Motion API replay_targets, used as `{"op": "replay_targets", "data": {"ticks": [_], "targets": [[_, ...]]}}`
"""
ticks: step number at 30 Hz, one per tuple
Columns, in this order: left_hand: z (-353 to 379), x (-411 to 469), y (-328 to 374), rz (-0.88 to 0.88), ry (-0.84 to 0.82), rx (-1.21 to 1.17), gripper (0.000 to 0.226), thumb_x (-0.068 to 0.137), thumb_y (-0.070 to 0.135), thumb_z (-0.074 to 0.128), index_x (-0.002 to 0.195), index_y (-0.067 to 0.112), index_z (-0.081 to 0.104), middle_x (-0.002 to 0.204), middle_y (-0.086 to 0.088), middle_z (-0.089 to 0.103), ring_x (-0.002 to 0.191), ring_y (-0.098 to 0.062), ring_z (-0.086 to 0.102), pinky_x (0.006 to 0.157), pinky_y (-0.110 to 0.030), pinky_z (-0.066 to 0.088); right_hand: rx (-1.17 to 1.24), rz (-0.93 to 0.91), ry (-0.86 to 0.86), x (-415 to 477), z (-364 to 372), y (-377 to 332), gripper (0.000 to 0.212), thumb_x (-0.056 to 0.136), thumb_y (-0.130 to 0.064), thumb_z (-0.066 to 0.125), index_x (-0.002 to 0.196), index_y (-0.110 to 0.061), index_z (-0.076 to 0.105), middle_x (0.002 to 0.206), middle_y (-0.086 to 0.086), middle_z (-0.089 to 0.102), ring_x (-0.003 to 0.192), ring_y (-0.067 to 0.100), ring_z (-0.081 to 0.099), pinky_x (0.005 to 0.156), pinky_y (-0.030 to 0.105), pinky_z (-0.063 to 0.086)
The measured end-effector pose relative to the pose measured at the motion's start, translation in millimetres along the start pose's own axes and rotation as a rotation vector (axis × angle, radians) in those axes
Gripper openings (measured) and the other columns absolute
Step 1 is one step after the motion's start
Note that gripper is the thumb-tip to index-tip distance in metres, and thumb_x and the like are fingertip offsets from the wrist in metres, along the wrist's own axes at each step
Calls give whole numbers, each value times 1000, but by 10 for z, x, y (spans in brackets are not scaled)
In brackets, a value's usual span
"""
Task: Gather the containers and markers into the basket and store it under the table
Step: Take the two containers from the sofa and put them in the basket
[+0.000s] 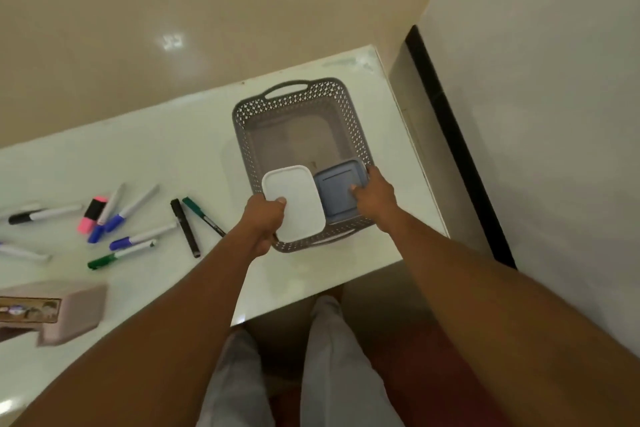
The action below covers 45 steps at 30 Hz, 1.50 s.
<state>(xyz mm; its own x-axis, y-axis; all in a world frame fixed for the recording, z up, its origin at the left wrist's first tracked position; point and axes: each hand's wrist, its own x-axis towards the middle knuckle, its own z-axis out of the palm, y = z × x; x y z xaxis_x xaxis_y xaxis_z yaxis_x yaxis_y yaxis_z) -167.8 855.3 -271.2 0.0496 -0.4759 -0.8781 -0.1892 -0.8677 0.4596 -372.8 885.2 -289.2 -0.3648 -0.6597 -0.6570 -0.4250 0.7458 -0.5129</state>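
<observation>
A grey perforated basket [242, 121] stands on the white table [166, 156] near its right end. My left hand [265, 222] grips a white lidded container [298, 201] over the basket's near left corner. My right hand [375, 196] holds a blue lidded container [337, 189] in the near right corner, low inside the basket. Several markers [138, 239] lie scattered on the table to the left, among them a pink highlighter [90, 215], a black marker [185, 227] and a green one [117, 256].
A beige box [69, 310] sits at the table's near left edge. A wall with a dark vertical strip [457, 146] rises to the right of the table. My legs [329, 357] stand below the table's near edge.
</observation>
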Motion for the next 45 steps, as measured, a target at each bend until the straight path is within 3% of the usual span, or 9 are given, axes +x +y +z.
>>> {"op": "replay_targets", "data": {"ticks": [5, 10, 15, 18, 22, 24, 27, 33, 45], "targets": [[176, 282, -105, -75, 80, -11, 39, 94, 10, 52, 132, 0, 48, 127, -18, 59, 99, -35, 58, 78, -44, 51, -94, 14, -38, 267, 167, 142, 56, 98, -14, 50, 148, -8, 26, 134, 20, 54, 117, 38, 55, 92, 40, 46], [302, 326, -152, -100, 159, 96, 42, 87, 2, 50, 129, 1, 51, 124, -20, 58, 104, -39, 59, 79, -48, 54, -220, 73, -42, 328, 218, 202, 44, 95, -7, 49, 136, 2, 37, 125, 24, 57, 112, 37, 58, 85, 37, 47], [385, 243, -141, -99, 354, 228, 23, 82, 0, 56, 105, 0, 57, 113, -20, 63, 79, -29, 60, 60, -32, 51, -503, 12, 14, 198, 305, 146, 35, 92, -1, 54, 126, 5, 47, 122, 22, 62, 110, 34, 62, 90, 37, 52], [394, 159, -102, -3, 444, 446, 26, 80, -2, 59, 106, -5, 58, 111, -22, 65, 99, -36, 65, 75, -36, 53, -648, -32, 70, 124, 318, 94, 46, 92, -4, 59, 134, 2, 41, 130, 20, 55, 117, 31, 57, 96, 36, 52], [500, 27, -151, 252, 446, 807, 56, 80, -3, 61, 130, -3, 38, 129, -22, 48, 111, -34, 58, 87, -37, 54, -782, -291, 82, 73, 244, 37, 76, 82, -8, 72, 145, -9, 30, 141, 18, 41, 127, 32, 44, 97, 38, 51], [527, -24, -200, 359, 458, 1029, 75, 77, 3, 70, 140, 4, 28, 141, -20, 34, 120, -34, 47, 89, -38, 54, -833, -405, 13, 83, 213, -5, 80, 78, -8, 73, 145, -13, 30, 146, 16, 37, 130, 33, 40, 97, 39, 49], [537, -57, -313, 466, 359, 1232, 76, 77, 17, 74, 140, 9, 31, 150, -17, 27, 130, -35, 37, 99, -40, 47, -918, -444, -125, 91, 200, -30, 79, 78, -12, 75, 145, -15, 33, 153, 14, 29, 139, 34, 31, 103, 42, 43], [506, -34, -512, 517, 236, 1351, 83, 82, 16, 70, 147, 7, 18, 154, -17, 19, 140, -40, 22, 111, -48, 38, -972, -476, -234, 30, 178, 158, 84, 84, -13, 72, 151, -18, 22, 160, 11, 12, 148, 35, 10, 113, 49, 35], [324, -47, -648, 604, 216, 1335, 78, 91, 20, 63, 151, 10, 13, 160, -14, 12, 147, -38, 13, 117, -48, 24, -1030, -516, -163, -21, 156, 207, 71, 87, -12, 65, 147, -18, 28, 157, 10, 22, 144, 32, 21, 110, 47, 38]]}}
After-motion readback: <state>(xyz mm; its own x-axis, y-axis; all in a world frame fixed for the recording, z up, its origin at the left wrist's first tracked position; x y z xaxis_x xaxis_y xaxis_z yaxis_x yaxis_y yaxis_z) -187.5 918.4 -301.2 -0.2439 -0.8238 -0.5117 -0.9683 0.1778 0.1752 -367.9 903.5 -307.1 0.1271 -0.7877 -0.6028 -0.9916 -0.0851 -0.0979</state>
